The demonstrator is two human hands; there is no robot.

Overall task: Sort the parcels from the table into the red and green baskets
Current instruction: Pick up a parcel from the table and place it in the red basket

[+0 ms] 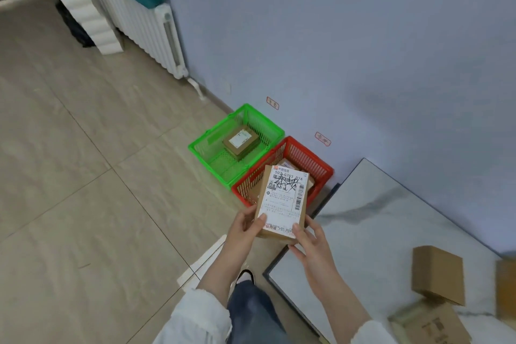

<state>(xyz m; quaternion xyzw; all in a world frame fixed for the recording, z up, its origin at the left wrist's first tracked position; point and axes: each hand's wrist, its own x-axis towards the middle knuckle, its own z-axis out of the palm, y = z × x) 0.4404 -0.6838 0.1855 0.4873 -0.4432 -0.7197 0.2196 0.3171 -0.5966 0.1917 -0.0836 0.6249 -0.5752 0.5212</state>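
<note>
Tiled floor carries the green basket [212,145] beside the red basket [321,166]; left hand [245,227] and right hand [310,240] both grip a labelled parcel [282,201] above the red one.

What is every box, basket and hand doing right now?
Held parcel: in the air over the red basket, label facing up.
Left hand: grips the parcel's near left corner.
Right hand: grips its near right corner.
Green basket: on the floor, one parcel inside.
Red basket: on the floor, at least one parcel inside, partly hidden.
Table parcels: on the table, not yet sorted.
</note>
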